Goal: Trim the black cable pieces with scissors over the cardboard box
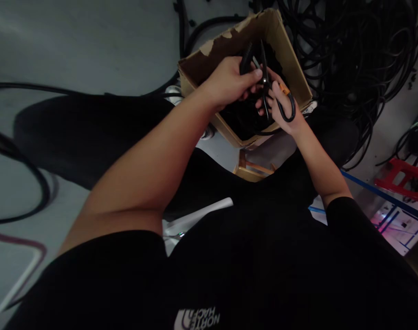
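Note:
Over an open cardboard box (296,62), my two hands are close together. My left hand (231,79) is closed around a black piece (246,58) that looks like ribbed tubing or thick cable, its upper end sticking out past the thumb. Scissors (264,75) with dark blades, a black handle loop and an orange part are in my right hand (281,103). The loop lies over the palm, and the blades point away from me, right beside my left thumb. Dark contents (243,121) fill the bottom of the box, too dim to make out.
A large tangle of black cables (353,59) lies on the floor at the right. More black cable (71,91) runs across the floor on the left. A small wooden stool or frame (252,173) stands below the box. A red plastic stool (403,176) is at far right.

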A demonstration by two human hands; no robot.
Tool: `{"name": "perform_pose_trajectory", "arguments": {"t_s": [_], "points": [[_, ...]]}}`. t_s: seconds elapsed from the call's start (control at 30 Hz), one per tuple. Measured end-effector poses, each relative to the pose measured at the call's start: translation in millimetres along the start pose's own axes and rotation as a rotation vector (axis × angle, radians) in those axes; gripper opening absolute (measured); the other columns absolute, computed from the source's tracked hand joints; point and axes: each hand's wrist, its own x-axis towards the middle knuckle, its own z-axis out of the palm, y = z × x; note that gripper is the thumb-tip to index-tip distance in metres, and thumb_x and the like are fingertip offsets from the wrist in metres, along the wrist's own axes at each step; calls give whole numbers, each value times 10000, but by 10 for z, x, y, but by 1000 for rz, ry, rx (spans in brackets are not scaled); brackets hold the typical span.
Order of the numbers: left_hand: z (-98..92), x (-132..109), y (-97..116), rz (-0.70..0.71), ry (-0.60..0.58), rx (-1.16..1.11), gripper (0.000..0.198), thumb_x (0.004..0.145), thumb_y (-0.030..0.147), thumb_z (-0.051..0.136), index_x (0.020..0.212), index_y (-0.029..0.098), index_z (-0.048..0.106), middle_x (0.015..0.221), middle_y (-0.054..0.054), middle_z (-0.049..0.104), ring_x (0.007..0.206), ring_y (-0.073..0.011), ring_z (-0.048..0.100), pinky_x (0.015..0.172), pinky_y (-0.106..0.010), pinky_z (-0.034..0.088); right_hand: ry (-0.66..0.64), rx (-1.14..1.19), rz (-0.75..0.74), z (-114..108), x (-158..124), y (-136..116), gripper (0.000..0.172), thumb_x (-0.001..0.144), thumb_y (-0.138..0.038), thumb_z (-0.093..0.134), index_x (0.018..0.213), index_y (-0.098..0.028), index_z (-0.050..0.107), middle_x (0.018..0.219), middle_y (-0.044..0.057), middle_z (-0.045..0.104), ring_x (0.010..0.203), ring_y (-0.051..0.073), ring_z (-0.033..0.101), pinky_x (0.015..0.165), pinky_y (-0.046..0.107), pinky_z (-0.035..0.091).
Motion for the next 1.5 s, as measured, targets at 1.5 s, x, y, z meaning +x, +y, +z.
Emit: {"name": "perform_pose_trajectory", "arguments": {"t_s": [1.5], "points": [[239,139,-356,110,-60,420,489,1298,489,605,1679,261,811,1346,-152,921,1471,-487,863,1250,-531,655,-77,-409,116,-349,-168,198,731,1082,-919,951,1385,-274,791,1336,102,799,1273,284,843,1032,403,815]]}}
